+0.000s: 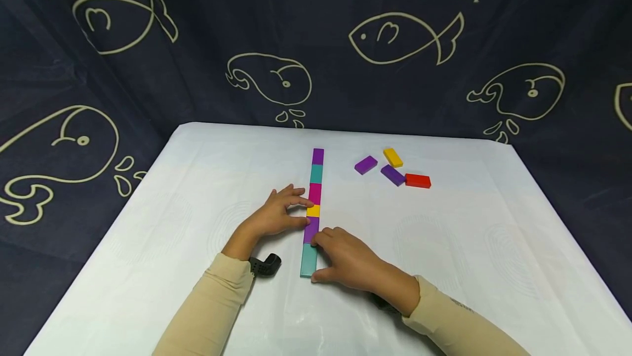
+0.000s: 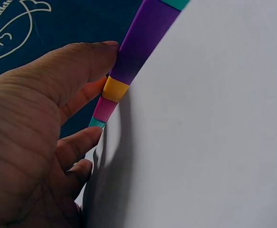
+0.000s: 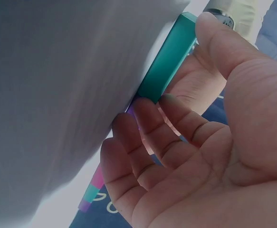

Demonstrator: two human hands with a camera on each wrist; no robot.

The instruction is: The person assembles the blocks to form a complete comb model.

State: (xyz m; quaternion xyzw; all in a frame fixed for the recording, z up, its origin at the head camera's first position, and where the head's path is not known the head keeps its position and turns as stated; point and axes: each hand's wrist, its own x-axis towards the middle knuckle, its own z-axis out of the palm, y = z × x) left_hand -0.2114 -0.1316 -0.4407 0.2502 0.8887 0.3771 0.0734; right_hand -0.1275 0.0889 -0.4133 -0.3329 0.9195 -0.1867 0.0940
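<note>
A straight row of coloured blocks runs away from the person along the white table. Nearest is a teal block, then a purple block, a yellow block, a magenta block, another teal block and a far purple block. The left hand reaches in from the left. Its thumb touches the near purple block's side and its index fingertip meets the yellow block. From the right, the right hand holds the nearest teal block, thumb at its near end, fingers by its far end.
Right of the row lie loose blocks: a purple block, a yellow block, a dark purple block and a red block. A dark cloth with fish drawings hangs behind the white table.
</note>
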